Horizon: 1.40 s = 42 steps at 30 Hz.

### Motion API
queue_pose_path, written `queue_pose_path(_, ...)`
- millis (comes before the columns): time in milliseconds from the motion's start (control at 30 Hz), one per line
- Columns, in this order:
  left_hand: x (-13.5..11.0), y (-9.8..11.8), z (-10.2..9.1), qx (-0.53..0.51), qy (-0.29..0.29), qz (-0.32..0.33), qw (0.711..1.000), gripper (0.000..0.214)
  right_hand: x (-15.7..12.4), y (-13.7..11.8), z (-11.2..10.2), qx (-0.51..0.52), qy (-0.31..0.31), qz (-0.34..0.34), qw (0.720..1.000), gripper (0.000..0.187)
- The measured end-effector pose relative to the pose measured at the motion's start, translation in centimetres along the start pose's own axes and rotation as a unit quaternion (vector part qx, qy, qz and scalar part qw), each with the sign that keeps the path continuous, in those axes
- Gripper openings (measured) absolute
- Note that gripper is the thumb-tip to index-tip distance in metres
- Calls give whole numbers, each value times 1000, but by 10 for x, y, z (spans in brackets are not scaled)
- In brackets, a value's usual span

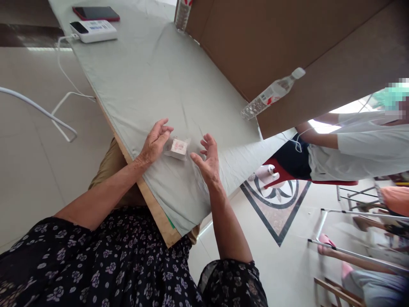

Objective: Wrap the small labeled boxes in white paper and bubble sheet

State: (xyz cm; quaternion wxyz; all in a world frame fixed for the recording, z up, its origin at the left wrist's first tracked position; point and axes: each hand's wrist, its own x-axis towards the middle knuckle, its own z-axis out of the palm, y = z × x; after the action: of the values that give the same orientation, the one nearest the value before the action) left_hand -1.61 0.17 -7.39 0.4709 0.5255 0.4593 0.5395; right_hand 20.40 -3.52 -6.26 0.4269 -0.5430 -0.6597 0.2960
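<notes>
A small block-shaped packet in clear plastic, with red print on its pale top, lies on the cloth-covered table near its front corner. To its left is my left hand, fingers loosely apart and fingertips close to the wrapper; whether they touch it I cannot tell. My right hand hovers a short way to the right of the packet, thumb and fingers spread, holding nothing.
A cardboard panel stands across the far right, with a water bottle against its near end and another bottle behind. At the far left lie a phone and a white cabled device. A person sits at right.
</notes>
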Motion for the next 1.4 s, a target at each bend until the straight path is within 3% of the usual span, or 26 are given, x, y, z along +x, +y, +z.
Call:
queue_pose_path(133,-1,0,-3,26,-51,8,998,88,12,7,15,30,-85,5,996,119)
queue_pose_path(267,-4,3,-3,54,-114,1,992,102,19,10,22,31,-112,-14,993,123)
queue_pose_path(400,-6,7,-1,53,-140,20,988,97,17,10,24,34,-85,-41,995,104)
queue_pose_path(567,-7,4,2,78,-115,92,986,90,9,4,26,4,-28,-67,997,85)
queue_pose_path(800,-1,-6,-2,83,-82,72,990,88,2,7,21,-20,-30,-61,998,79)
queue_pose_path(1033,-1,-6,-6,70,-52,61,994,81,-4,-3,13,-95,61,-139,984,26)
queue_pose_path(1133,-5,-4,-3,99,-58,66,991,80,0,-9,14,-127,51,-159,978,19)
queue_pose_path(1233,-8,-1,1,140,-71,75,985,79,10,-18,9,-187,0,-186,965,18)
queue_pose_path(1400,-10,2,1,172,-80,71,979,78,27,-34,-1,-309,-72,-242,917,15)
